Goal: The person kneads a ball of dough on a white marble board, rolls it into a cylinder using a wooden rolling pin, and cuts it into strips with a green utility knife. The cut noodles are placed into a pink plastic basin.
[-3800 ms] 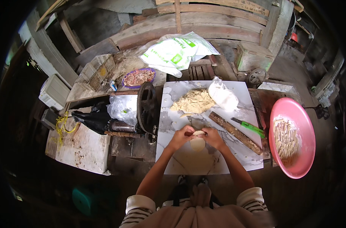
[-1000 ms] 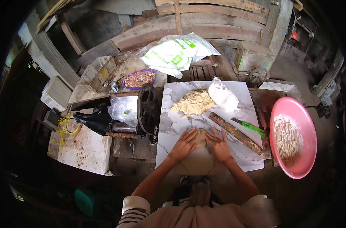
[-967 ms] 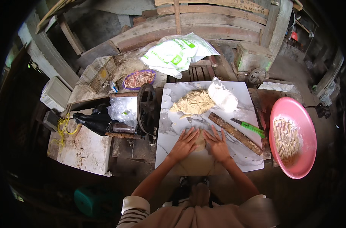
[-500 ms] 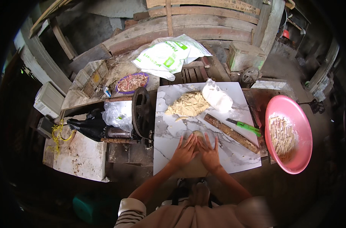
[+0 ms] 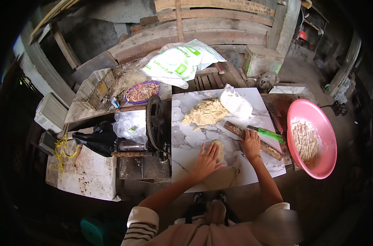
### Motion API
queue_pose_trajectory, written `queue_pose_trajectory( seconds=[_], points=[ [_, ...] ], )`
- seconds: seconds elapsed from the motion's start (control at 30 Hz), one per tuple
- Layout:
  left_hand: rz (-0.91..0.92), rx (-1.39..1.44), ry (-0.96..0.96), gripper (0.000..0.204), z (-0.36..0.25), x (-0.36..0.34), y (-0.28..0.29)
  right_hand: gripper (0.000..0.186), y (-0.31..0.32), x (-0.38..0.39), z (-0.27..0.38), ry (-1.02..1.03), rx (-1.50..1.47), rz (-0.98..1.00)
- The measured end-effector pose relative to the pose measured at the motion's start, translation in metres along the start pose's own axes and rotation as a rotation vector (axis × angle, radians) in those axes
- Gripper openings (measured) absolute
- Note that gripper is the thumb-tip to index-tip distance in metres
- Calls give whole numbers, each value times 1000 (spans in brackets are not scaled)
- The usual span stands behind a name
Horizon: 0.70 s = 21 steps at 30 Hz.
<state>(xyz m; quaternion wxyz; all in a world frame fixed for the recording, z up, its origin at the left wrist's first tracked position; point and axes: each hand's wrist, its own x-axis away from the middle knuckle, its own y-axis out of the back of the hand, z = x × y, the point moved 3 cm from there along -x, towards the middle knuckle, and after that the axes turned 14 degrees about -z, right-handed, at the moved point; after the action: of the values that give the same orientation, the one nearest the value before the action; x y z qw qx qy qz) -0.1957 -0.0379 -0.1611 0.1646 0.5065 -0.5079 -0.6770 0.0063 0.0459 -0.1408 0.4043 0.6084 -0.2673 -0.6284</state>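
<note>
A small flattened piece of pale dough [image 5: 221, 155] lies near the middle of a marble-patterned board [image 5: 185, 143]. My left hand [image 5: 205, 165] rests on its left side, fingers stretched out and spread. To the right, my right hand [image 5: 252, 146] is over a rough wooden rolling pin [image 5: 272, 151], its fingers close together and wrapped over the wood. Just beyond that hand lies a green-handled knife [image 5: 270, 134]. A large crumpled mass of dough [image 5: 207, 112] sits at the back of the board, touching a bag of white flour [image 5: 236, 104].
A pink basin [image 5: 333, 139] with floured strips [image 5: 304, 143] stands right of the board. On the left is a machine with a dark flywheel [image 5: 154, 123]. Behind are a purple-rimmed basket [image 5: 143, 92] of strips, a white-and-green sack [image 5: 182, 61] and a plastic crate [image 5: 94, 88].
My right hand has left the dough and moved right onto the rolling pin. My left hand stays at the dough, which is now more uncovered. The view has shifted slightly.
</note>
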Motion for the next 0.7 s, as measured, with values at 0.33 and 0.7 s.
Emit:
queue_pose_trajectory(
  seconds=[0.33,0.7],
  points=[
    [-311,429,617,29,27,4,43,47,38,9,46,412,-298,146],
    [-409,622,812,19,29,-17,7,24,39,12,75,282,-545,140]
  ],
)
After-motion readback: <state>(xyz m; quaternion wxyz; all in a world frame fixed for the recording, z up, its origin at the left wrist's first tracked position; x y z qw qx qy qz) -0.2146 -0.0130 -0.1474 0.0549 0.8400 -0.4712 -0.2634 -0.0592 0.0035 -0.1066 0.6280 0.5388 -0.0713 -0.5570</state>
